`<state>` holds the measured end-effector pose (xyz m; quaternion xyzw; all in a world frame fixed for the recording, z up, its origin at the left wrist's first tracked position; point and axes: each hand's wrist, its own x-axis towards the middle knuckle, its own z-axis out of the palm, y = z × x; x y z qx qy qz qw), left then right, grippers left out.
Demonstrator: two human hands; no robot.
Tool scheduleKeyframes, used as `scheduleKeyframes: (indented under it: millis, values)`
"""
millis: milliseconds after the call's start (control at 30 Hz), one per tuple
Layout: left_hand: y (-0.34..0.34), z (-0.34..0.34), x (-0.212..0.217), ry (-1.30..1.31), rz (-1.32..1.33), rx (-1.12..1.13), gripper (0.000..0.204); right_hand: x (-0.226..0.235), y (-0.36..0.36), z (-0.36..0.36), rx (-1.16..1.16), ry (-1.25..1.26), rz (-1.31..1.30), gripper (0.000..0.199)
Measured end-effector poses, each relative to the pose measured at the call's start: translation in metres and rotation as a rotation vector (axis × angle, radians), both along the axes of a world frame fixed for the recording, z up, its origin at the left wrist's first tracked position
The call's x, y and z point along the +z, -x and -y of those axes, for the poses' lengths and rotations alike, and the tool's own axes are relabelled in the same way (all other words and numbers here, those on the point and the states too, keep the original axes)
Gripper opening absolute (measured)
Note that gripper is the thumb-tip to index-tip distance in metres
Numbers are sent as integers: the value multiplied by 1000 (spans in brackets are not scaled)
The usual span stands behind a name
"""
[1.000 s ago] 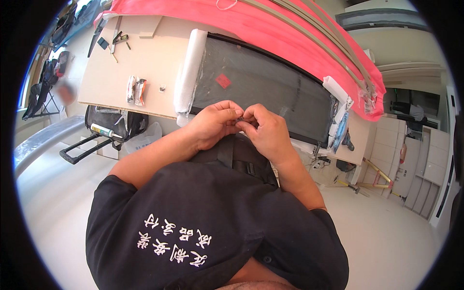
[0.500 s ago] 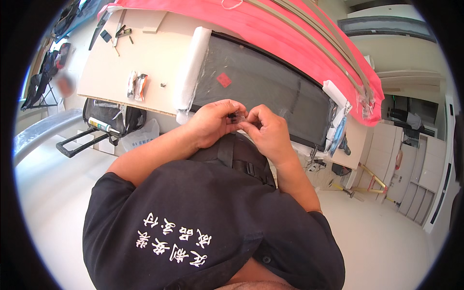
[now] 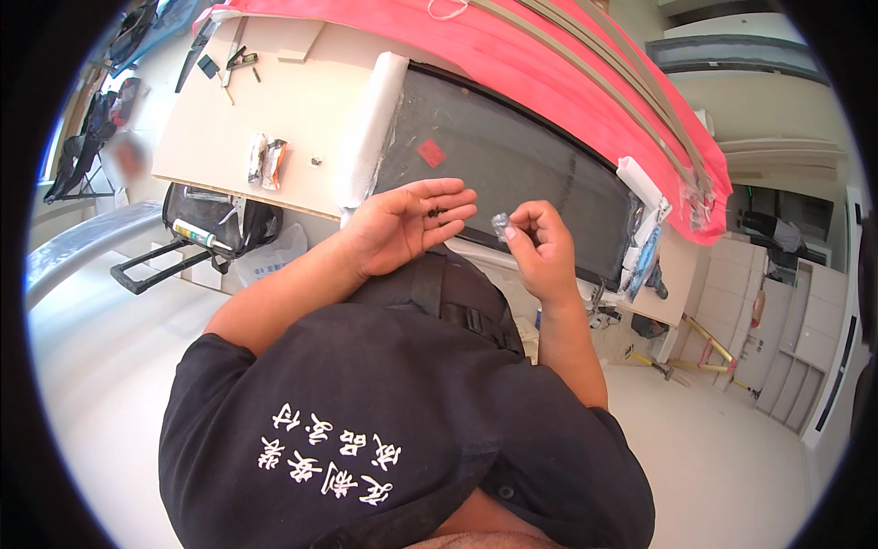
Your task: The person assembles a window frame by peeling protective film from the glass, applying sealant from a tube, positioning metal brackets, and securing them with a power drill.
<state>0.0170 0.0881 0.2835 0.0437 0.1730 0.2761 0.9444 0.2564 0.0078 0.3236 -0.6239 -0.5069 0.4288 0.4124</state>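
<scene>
My left hand (image 3: 407, 222) is held palm up with the fingers stretched out. Several small dark pieces (image 3: 437, 213), perhaps screws, rest on its fingers; they are too small to name surely. Between the thumb and fingers of my right hand (image 3: 546, 252) is a small crumpled clear plastic bag (image 3: 500, 222), apart from the left hand. Beyond both hands lies a dark framed glass panel (image 3: 521, 156) under clear film, with a red square label (image 3: 431, 153) on it. White foam (image 3: 377, 128) wraps its left end.
The panel lies on a pale workbench (image 3: 206, 128) holding two small packets (image 3: 265, 163) and hand tools (image 3: 240, 62). Long strips (image 3: 631, 82) lie on pink sheeting (image 3: 512, 59) behind. Below the bench's left edge stands a black tool bag (image 3: 261, 220) with a sealant tube (image 3: 201, 234).
My hands have moved apart. The left has opened out, showing the small dark pieces, while the right has drawn away to the right with the crumpled plastic bag.
</scene>
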Motion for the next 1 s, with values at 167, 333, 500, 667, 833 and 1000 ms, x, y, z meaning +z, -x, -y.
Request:
scheduleKeyframes:
  millis: [167, 333, 500, 667, 833, 1000]
  values:
    - [14, -4, -19, -19, -42, 55, 46, -62, -44, 29, -34, 120, 330, 9]
    - [38, -10, -32, 6, -115, 131, 40, -131, -75, 86, -49, 277, 500, 11]
    - [60, -18, -64, 5, -183, 205, 38, -174, -94, 133, -88, 458, 466, 12]
    - [96, -58, -159, 45, -508, 346, 34, -258, -140, 215, -186, 467, 481, 12]
    - [148, -107, -249, 110, -761, 513, 36, -238, -131, 262, -297, 674, 315, 11]
    - [162, -122, -294, 164, -780, 617, 36, -222, -145, 291, -381, 685, 218, 8]
